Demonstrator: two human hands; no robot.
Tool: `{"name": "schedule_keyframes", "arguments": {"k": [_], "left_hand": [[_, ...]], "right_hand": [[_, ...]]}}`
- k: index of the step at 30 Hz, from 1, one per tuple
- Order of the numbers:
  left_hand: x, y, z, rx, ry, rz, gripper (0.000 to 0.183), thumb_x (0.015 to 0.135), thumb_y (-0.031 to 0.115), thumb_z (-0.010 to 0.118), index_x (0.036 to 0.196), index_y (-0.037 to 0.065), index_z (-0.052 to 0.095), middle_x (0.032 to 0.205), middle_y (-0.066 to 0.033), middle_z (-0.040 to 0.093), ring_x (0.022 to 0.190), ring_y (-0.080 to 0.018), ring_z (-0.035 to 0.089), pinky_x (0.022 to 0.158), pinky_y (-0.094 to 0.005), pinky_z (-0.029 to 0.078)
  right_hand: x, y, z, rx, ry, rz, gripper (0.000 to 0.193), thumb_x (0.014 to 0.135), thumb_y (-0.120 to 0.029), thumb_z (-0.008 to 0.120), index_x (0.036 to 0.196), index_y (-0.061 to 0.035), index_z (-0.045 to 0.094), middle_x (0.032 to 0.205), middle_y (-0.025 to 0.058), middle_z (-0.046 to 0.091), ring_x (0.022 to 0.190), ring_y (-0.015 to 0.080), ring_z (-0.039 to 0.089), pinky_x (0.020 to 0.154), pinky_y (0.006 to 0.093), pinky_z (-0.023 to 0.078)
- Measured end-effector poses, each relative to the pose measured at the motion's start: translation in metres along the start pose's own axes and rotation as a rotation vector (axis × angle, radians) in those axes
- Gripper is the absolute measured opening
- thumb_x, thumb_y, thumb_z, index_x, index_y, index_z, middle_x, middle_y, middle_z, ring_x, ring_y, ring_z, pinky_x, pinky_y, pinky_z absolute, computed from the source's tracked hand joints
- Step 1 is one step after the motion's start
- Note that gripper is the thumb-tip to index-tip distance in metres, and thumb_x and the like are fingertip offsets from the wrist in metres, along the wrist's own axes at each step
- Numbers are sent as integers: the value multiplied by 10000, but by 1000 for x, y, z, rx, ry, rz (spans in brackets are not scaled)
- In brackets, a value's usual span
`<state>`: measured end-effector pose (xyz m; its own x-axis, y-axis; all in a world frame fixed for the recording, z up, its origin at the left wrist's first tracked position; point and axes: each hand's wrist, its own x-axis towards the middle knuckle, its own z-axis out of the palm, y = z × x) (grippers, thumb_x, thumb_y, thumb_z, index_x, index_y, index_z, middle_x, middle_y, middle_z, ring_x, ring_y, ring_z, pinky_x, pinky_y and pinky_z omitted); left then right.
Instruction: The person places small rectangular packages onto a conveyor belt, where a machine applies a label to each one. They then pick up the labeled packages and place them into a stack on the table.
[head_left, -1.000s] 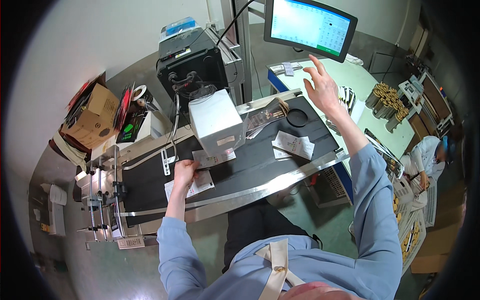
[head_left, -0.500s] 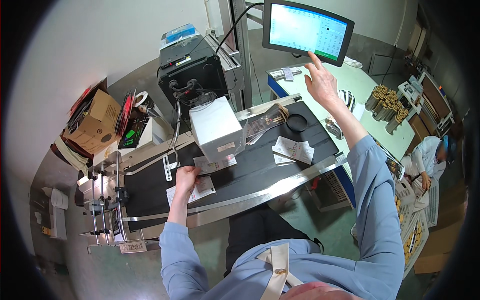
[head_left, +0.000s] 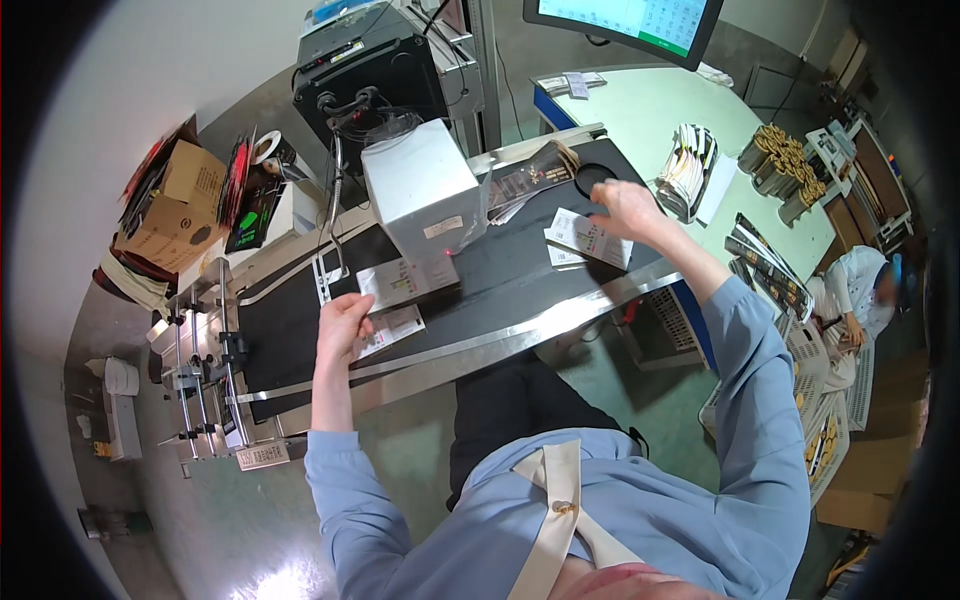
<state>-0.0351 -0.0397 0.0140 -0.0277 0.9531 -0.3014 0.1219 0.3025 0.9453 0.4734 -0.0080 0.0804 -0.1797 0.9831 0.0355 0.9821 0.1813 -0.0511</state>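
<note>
My left hand (head_left: 343,322) is closed at the left edge of a flat white printed packet (head_left: 400,284), its fingertips pinching that edge. The packet lies on the black conveyor belt (head_left: 490,290), partly under a white box-shaped machine head (head_left: 420,190). Just nearer to me, a second printed packet (head_left: 397,331) lies partly behind the fingers. My right hand (head_left: 628,212) hovers at the belt's right end with bent fingers apart, holding nothing visible. Below its fingertips are overlapping white printed packets (head_left: 585,238). A black ring (head_left: 596,178) sits just beyond that hand.
A touchscreen (head_left: 630,22) stands at the far right. Behind the belt is a black cabled machine (head_left: 365,85); metal rollers (head_left: 205,360) stand at its left end. A pale green table (head_left: 690,95) holds bundled packets (head_left: 687,170) and canisters (head_left: 785,165). A co-worker (head_left: 855,290) sits at right.
My right hand has come down from the touchscreen to the packets at the belt's right end. My left hand has shifted to the packet's left edge, and more of that packet shows.
</note>
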Motion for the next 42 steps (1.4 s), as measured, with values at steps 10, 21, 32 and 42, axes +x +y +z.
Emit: {"name": "schedule_keyframes", "arguments": {"k": [10, 21, 32, 42], "left_hand": [[-54, -23, -49, 511, 318, 161, 239, 897, 183, 763, 933, -49, 720, 676, -84, 705, 540, -154, 643, 547, -286, 491], [-64, 9, 47, 586, 278, 517, 179, 906, 174, 720, 959, 6, 755, 804, -146, 742, 705, -232, 717, 694, -345, 547], [-59, 20, 138, 427, -3, 574, 162, 888, 174, 723, 927, 22, 763, 693, -124, 698, 618, -217, 690, 624, -347, 521], [-42, 33, 146, -2, -432, 46, 398, 946, 234, 761, 1141, -105, 685, 783, -50, 723, 611, -67, 622, 528, -213, 454]], "right_hand": [[-8, 14, 34, 121, -132, 87, 344, 780, -298, 809, 995, -50, 707, 1062, 150, 680, 1066, 333, 680, 918, 422, 538], [-8, 9, 27, 225, -196, 238, 440, 758, -283, 827, 1077, -11, 694, 1115, 182, 695, 1075, 357, 682, 922, 442, 543], [-35, -3, 40, 283, 239, 113, 265, 847, -198, 746, 1035, -28, 671, 982, 170, 720, 959, 397, 690, 841, 467, 550], [-27, -96, -22, 897, -375, -209, 156, 931, -100, 721, 983, 28, 650, 815, 26, 695, 755, 68, 597, 671, 265, 475]]}}
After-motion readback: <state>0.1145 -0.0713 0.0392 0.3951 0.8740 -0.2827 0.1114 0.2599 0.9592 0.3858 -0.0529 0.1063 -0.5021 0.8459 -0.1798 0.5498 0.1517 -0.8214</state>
